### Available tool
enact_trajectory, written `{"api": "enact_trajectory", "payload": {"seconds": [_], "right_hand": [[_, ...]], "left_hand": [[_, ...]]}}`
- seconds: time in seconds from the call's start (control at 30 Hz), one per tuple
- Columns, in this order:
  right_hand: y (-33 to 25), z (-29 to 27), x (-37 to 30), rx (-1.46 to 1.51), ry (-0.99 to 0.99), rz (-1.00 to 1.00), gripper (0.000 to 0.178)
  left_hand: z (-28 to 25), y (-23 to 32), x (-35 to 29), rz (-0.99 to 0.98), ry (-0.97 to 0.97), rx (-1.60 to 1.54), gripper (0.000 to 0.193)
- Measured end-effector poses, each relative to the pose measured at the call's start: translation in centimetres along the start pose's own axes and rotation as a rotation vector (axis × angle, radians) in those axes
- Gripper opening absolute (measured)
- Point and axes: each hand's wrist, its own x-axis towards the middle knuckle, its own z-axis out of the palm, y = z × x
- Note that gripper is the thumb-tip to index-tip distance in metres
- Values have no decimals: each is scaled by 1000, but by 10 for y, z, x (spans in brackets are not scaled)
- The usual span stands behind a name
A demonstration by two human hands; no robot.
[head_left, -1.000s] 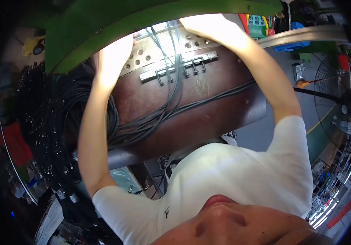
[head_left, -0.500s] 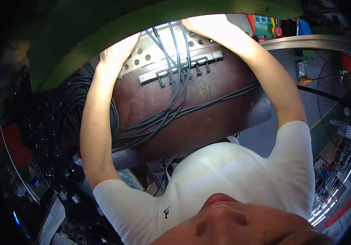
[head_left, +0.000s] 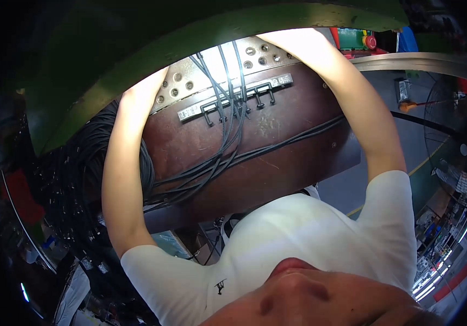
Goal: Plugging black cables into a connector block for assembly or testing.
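Note:
Both my arms reach forward under a dark green machine part (head_left: 108,65), which hides my fingers. Of my left hand, only the wrist end (head_left: 145,91) shows, beside the left end of a drilled metal plate (head_left: 190,70). My right hand (head_left: 290,39) passes out of sight over the plate's right end, washed out by bright light. Whether either hand holds something is hidden. Between my arms, several black cables (head_left: 229,73) run from under the green part, past a metal bar (head_left: 190,113) with black hooks, and across a brown surface (head_left: 293,152).
A thick bundle of black cables (head_left: 89,141) hangs at the left of the brown surface. At the far right stand a red push button (head_left: 370,42) on a green box and a black fan (head_left: 464,149). A curved metal rim (head_left: 391,61) lies beyond my right arm.
The green part covers more of the view, and my left hand has slipped further under it. My right hand's visible end has shifted slightly right. The cables and hooked bar appear slightly shifted left.

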Motion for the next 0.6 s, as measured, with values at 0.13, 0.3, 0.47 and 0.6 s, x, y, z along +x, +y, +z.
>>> {"api": "enact_trajectory", "payload": {"seconds": [0.13,0.3,0.47,0.6], "right_hand": [[-8,-1,6,-19,19,-1,31],[-57,-37,12,-302,-233,69,36],[-116,-138,-136,66,142,207,29],[-133,-121,-286,22,351,995,32]], "left_hand": [[-12,10,19,20,-176,81,39],[-42,16,11,-274,-309,-179,46],[-166,75,-86,-783,-506,-1406,49],[-206,134,-212,-614,-1545,-881,33]]}}
